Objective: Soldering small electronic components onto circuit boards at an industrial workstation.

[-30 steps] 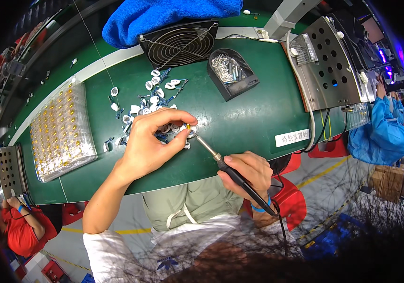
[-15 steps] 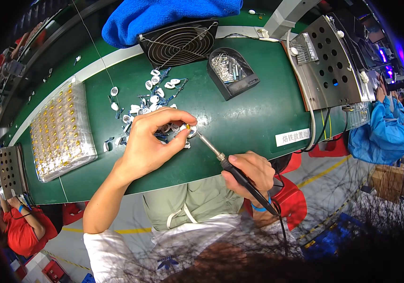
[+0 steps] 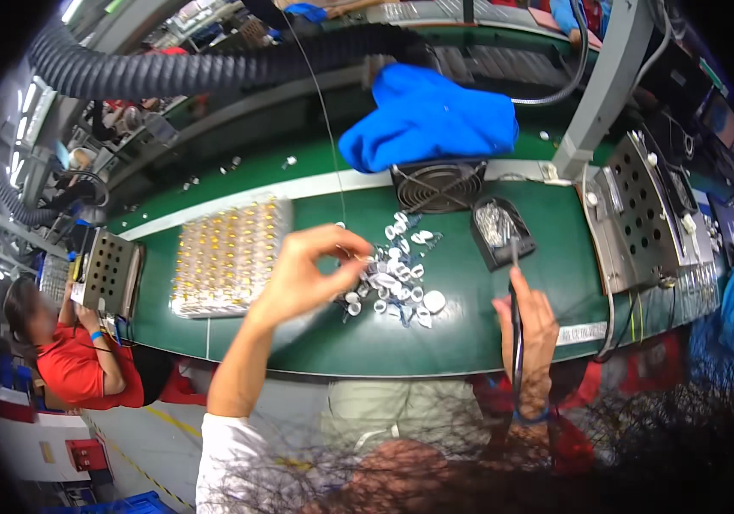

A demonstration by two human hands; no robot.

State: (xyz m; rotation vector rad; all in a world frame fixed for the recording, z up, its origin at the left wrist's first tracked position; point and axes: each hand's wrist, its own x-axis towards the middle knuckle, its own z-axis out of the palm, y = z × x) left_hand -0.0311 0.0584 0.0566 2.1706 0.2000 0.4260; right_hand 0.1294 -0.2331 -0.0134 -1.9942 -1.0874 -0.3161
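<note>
My left hand [image 3: 307,272] is closed in a pinch above the heap, on a small white oval part that is mostly hidden by the fingertips. Beside and below it lies a loose heap of white oval parts [image 3: 403,272] with dark blue wires. My right hand [image 3: 531,332] grips a soldering iron [image 3: 517,330] upright. The iron's tip is at the near end of a black open box [image 3: 495,257], which holds silvery wire-like bits. Whether the tip touches them I cannot tell.
Stacked clear trays of yellow-dotted parts [image 3: 228,257] stand left on the green table [image 3: 315,349]. A black fan [image 3: 437,188] with a blue cloth [image 3: 444,128] is behind the heap. A perforated metal box [image 3: 637,218] stands right. A co-worker in red [image 3: 84,368] sits left.
My right hand has carried the soldering iron from the left hand's part away to the right, up to the black box. My left hand keeps its pinch. The view has tilted up and shifted left.
</note>
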